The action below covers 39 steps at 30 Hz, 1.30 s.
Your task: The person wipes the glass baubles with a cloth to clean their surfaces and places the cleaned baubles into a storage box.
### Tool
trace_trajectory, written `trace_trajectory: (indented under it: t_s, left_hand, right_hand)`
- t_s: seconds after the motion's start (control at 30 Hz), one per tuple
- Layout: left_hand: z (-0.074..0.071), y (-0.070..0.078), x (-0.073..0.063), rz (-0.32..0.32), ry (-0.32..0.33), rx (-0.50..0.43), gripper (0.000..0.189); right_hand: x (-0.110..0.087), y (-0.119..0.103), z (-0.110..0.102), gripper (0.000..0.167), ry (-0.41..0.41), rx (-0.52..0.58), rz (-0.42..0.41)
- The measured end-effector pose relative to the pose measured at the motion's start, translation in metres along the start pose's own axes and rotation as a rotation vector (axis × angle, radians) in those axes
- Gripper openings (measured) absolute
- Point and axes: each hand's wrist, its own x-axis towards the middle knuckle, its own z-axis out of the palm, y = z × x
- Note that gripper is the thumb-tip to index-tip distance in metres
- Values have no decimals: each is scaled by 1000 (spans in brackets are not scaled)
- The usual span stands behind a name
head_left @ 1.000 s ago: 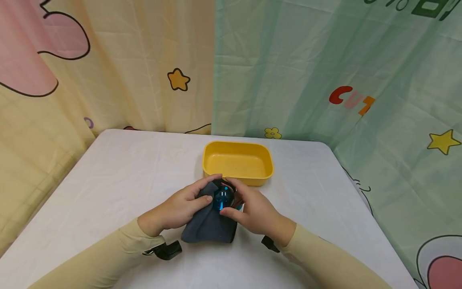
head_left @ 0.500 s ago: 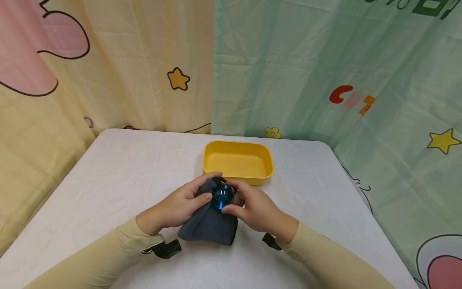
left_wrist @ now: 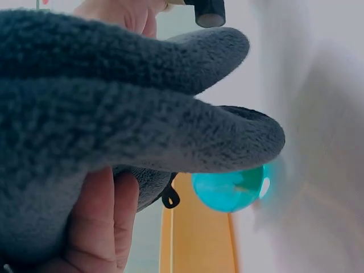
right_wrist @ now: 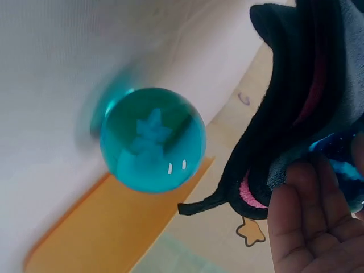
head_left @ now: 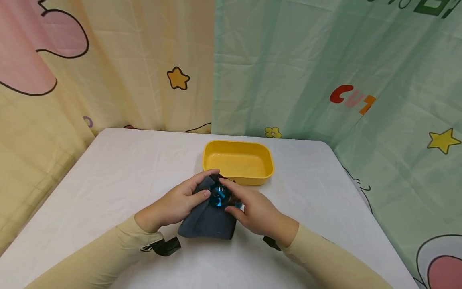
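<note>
My left hand [head_left: 177, 202] grips a grey fuzzy cloth [head_left: 209, 222] with black edging, pink inner trim and a black loop, its lower part hanging towards me. A glossy blue ball [head_left: 219, 195] lies against the cloth between both hands, and the left thumb tip reaches its side. Around the ball's right side curl the fingers and thumb of my right hand [head_left: 258, 208]; part of it also shows in the right wrist view. Below the hands, a see-through teal ball [right_wrist: 152, 140] with a star shape inside rests on the white table, apart from the fingers.
Just beyond the hands stands a yellow rectangular tub [head_left: 238, 158], with no contents visible. The white-covered table [head_left: 144, 164] extends on both sides. Patterned curtains [head_left: 288, 80] close off the back and sides.
Both hands have shifted slightly left and away from me with the cloth and blue ball. My right index finger has moved further over the ball's top, and the thumb has slid rightward.
</note>
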Motion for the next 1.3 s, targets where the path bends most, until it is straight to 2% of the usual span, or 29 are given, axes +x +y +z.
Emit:
trace_trajectory:
  t_s: [0.13,0.33,0.43,0.53,0.73,0.87,0.93,1.0,1.07,1.2,1.3]
  left_hand:
    - [1,2,0,3,-13,-15,55]
    - [6,4,-1,-34,-11,4,55]
    - [8,3,-2,-50,-10,-3,55]
    - [9,2,-2,-55,-7,-25,54]
    - [5,2,-1,-28,-12,-21,54]
    - [4,1,-1,-3,-29,-53,54]
    - [4,2,-1,3,-28,-56,54]
    - [5,4,-1,4,-18,-40,53]
    - [7,5,-1,-4,-8,-19,53]
    - [9,4,-2,-28,-12,-3,53]
    - [10,3,-2,-37,-16,5,53]
  right_hand:
    - [1,-1,-2,71,18,-28,-2]
    - [1,0,-1,56,34,142,112]
    - [1,2,1,48,44,174,150]
    - [0,2,2,51,45,143,131]
    - [-1,0,-1,82,0,25,-2]
    - [-2,-2,-4,79,-5,-107,-38]
    - [-1,-3,-4,75,1,-123,-30]
    - [-1,-3,-4,73,10,-89,0]
    - [0,-2,-2,68,14,-4,42]
    - [2,2,1,49,27,147,128]
    - [2,2,3,45,30,180,145]
